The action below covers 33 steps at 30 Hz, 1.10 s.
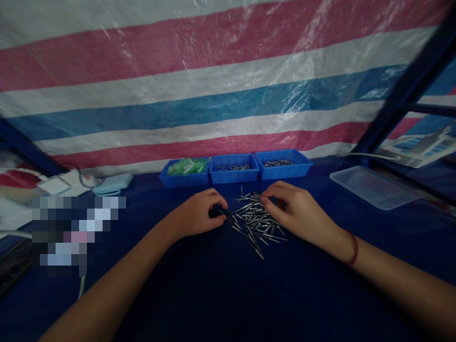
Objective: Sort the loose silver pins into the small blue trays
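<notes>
On dark table: left hand (199, 214), right hand (297, 211) pinching pins (254, 219); three blue trays (234, 168).

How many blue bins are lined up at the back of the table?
3, side by side along the striped tarp: the left bin holds green pieces, the middle bin and the right bin hold metal pins. None looks hidden.

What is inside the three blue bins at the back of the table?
The left blue bin holds green pieces, the middle bin and right bin hold small metal pins. Their front walls hide how deep the contents lie.
</notes>
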### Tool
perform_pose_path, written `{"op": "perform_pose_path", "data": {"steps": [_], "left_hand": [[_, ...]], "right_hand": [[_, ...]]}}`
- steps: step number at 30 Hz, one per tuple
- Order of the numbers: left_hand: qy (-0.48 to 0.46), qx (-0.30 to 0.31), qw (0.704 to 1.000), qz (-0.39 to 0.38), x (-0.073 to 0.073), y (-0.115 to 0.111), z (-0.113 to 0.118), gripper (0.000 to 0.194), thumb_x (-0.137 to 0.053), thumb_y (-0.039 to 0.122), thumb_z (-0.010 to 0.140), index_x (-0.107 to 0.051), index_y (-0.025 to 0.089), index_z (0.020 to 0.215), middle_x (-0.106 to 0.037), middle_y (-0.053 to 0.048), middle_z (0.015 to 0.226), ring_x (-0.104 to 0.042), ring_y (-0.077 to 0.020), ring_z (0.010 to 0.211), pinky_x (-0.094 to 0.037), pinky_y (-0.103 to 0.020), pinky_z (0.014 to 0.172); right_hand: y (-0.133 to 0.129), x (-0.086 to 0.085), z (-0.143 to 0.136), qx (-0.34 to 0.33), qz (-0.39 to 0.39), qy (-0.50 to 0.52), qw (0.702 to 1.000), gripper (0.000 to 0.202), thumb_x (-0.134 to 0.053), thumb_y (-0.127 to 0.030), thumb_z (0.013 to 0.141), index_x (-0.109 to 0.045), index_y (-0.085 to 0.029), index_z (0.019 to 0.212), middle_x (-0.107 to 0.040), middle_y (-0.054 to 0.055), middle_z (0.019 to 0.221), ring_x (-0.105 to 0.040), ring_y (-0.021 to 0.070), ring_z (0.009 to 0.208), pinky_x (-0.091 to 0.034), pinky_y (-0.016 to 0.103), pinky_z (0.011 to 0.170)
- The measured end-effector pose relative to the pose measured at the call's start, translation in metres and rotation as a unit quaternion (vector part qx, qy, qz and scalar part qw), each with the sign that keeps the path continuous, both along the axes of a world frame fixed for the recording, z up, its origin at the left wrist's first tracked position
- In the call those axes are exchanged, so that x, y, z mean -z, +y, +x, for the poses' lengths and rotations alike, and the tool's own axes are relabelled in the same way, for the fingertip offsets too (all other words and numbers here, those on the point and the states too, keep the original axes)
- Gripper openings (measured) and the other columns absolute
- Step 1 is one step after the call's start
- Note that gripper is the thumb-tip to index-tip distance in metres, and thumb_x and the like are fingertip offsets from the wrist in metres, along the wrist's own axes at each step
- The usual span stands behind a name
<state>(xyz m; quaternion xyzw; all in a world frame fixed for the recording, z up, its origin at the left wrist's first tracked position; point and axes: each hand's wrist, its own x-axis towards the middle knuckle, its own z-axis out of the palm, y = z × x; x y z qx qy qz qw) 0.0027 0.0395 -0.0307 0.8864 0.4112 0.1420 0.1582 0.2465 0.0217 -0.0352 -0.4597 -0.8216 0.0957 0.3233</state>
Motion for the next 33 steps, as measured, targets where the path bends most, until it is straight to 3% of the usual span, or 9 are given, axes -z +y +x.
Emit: {"op": "perform_pose_path", "data": {"steps": [6,9,11,13,17,22,33], "left_hand": [[0.041,0.042,0.998,0.002,0.0,0.007,-0.006,0.014,-0.05,0.019,0.085,-0.064,0.016,0.088,-0.06,-0.005,0.09,-0.057,-0.0171,0.084,-0.043,-0.032,0.079],[-0.001,-0.002,0.999,0.032,-0.002,0.005,-0.001,0.013,-0.05,0.02,0.085,-0.062,0.015,0.086,-0.061,-0.005,0.087,-0.056,-0.0184,0.084,-0.042,-0.033,0.079],[-0.079,-0.057,0.995,0.029,-0.003,-0.003,0.009,0.013,-0.05,0.023,0.085,-0.061,0.016,0.087,-0.061,-0.004,0.086,-0.056,-0.0176,0.081,-0.042,-0.032,0.075],[-0.185,-0.107,0.977,-0.022,-0.005,-0.015,0.023,0.015,-0.05,0.027,0.086,-0.06,0.017,0.091,-0.062,-0.002,0.083,-0.056,-0.0157,0.074,-0.043,-0.028,0.069],[-0.334,-0.117,0.92,-0.168,-0.003,-0.043,0.051,0.016,-0.05,0.031,0.085,-0.059,0.018,0.087,-0.061,0.0,0.079,-0.056,-0.0136,0.071,-0.042,-0.024,0.064],[-0.419,-0.147,0.87,-0.213,0.008,-0.059,0.065,0.015,-0.053,0.031,0.084,-0.058,0.017,0.085,-0.057,0.002,0.075,-0.053,-0.0124,0.07,-0.04,-0.023,0.064],[-0.414,-0.119,0.886,-0.174,0.016,-0.06,0.065,0.019,-0.051,0.033,0.086,-0.06,0.019,0.095,-0.062,-0.002,0.082,-0.057,-0.0168,0.077,-0.043,-0.027,0.068]], "right_hand": [[-0.002,0.001,-0.002,-0.019,-0.011,0.002,1.0,0.019,-0.048,-0.023,0.083,-0.065,-0.017,0.078,-0.062,0.003,0.082,-0.055,0.0116,0.065,-0.043,0.027,0.059],[-0.003,0.002,-0.004,-0.032,-0.018,0.012,0.999,0.018,-0.048,-0.021,0.083,-0.065,-0.018,0.077,-0.062,0.002,0.08,-0.055,0.0113,0.064,-0.043,0.027,0.06],[-0.005,0.004,-0.007,-0.043,-0.032,0.039,0.998,0.017,-0.049,-0.02,0.082,-0.065,-0.018,0.077,-0.062,0.002,0.078,-0.056,0.0112,0.064,-0.043,0.026,0.059],[-0.01,0.004,-0.011,-0.052,-0.053,0.091,0.993,0.015,-0.051,-0.02,0.082,-0.065,-0.019,0.082,-0.063,0.002,0.077,-0.056,0.011,0.063,-0.044,0.025,0.057],[-0.023,0.0,-0.019,-0.066,-0.087,0.211,0.971,0.015,-0.055,-0.026,0.082,-0.064,-0.019,0.092,-0.064,0.001,0.079,-0.055,0.0098,0.059,-0.044,0.023,0.052],[-0.034,-0.004,-0.022,-0.071,-0.111,0.269,0.954,0.013,-0.056,-0.028,0.083,-0.064,-0.02,0.089,-0.062,0.001,0.078,-0.055,0.0108,0.063,-0.045,0.023,0.056],[-0.033,-0.006,-0.023,-0.078,-0.146,0.288,0.943,0.014,-0.056,-0.031,0.083,-0.063,-0.019,0.08,-0.062,0.002,0.076,-0.058,0.0146,0.07,-0.048,0.028,0.062]]}}
